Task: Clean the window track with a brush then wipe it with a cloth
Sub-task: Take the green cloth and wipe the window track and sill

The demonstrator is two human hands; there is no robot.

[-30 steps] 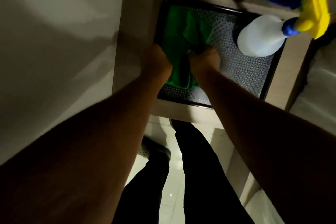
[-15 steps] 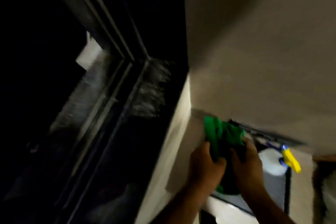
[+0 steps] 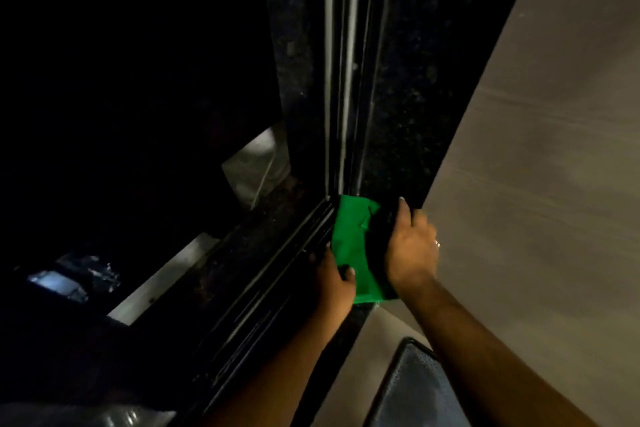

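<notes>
Two hands were clamped on green cloth (image 3: 351,246): L hand (image 3: 334,279) at 7 o'clock, R hand (image 3: 410,246) at 3; cloth's long axis ran 12–6 beside window track (image 3: 277,274).

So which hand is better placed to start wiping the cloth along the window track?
Left, probably. The left hand grips the green cloth at its edge beside the window track; the right hand holds the side toward the wall.

- Dim overall; everything left of the window track (image 3: 277,274) sinks into near-black.
- Wall (image 3: 519,184) right of it is softly lit, streaked with motion blur.
- Green cloth (image 3: 349,246) stays vivid.
</notes>
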